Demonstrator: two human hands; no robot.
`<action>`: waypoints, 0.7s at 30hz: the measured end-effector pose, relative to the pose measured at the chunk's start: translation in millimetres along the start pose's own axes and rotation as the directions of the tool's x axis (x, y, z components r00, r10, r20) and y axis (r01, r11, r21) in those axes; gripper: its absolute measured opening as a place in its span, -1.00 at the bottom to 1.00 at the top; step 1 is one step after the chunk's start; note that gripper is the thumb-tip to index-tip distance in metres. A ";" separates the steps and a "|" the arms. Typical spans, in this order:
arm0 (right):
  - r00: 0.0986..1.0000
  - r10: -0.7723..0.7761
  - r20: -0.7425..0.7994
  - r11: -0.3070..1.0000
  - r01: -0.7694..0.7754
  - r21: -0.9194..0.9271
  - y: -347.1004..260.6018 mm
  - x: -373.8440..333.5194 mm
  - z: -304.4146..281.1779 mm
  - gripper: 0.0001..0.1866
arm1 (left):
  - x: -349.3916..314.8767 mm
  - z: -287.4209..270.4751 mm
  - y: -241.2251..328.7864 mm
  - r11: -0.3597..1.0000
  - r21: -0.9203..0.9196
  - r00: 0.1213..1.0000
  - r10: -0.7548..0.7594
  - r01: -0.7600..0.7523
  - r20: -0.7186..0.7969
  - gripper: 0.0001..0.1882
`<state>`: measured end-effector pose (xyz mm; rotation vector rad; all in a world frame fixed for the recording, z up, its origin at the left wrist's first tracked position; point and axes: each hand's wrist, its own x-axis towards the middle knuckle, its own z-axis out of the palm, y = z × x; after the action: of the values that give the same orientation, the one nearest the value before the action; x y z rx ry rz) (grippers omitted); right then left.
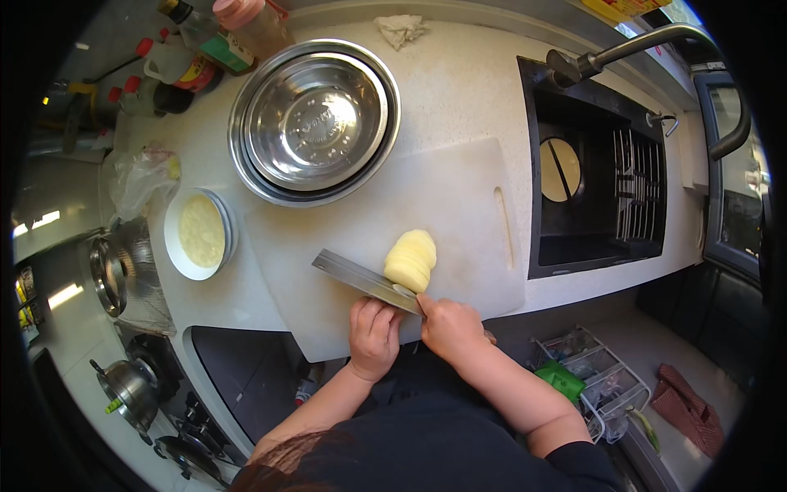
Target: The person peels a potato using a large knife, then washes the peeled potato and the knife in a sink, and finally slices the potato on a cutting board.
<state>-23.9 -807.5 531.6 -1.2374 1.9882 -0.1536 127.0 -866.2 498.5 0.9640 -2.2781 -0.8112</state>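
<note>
A stack of pale yellow slices, looking like peeled potato (411, 258), leans on the white cutting board (459, 189). Against its near side lies the broad blade of a kitchen knife (361, 279), slanting from upper left to lower right. My right hand (453, 328) is closed round the knife's handle, which its fingers mostly hide. A small pale slice seems to cling to the blade close to the handle. My left hand (375, 338) is just below the blade, its fingers curled together and touching the blade's near edge. Whatever those fingers hold, if anything, is hidden.
Nested steel bowls (316, 123) stand behind the board. Left of it is a white bowl (197, 234) with pale yellow contents, near a plastic bag (143, 180). Bottles (209, 45) line the back left. A black sink (574, 254) with a faucet (607, 61) lies right.
</note>
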 end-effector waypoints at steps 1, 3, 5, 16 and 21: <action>1.000 -0.007 -0.017 1.000 0.007 0.002 0.9 1.9 4.0 -0.70 | 0.0 -0.3 0.1 1.000 0.007 1.000 0.001 -0.001 -0.002 -0.65; 0.995 -0.065 -0.081 0.998 0.066 0.013 4.5 1.1 7.8 -0.74 | 1.9 -0.8 1.8 1.000 0.019 1.000 0.001 -0.001 -0.009 -0.64; 0.982 -0.122 -0.142 0.992 0.124 0.010 9.5 -6.5 6.2 -0.71 | -2.3 -0.4 0.7 1.000 0.001 1.000 -0.011 0.011 -0.010 -0.63; 0.960 -0.196 -0.199 0.980 0.189 -0.058 12.7 -55.9 -18.2 -0.56 | -26.2 8.3 -15.7 0.997 -0.020 0.996 -0.068 0.069 0.062 -0.61; 0.960 -0.179 -0.216 0.984 0.173 -0.044 10.0 -53.5 -18.5 -0.67 | -18.9 3.5 -9.9 0.998 0.028 0.998 -0.055 0.054 0.038 -0.60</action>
<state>-31.1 -764.4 568.9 -1.4678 2.0680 -0.3691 140.4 -856.3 484.8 1.0349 -2.3103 -0.8313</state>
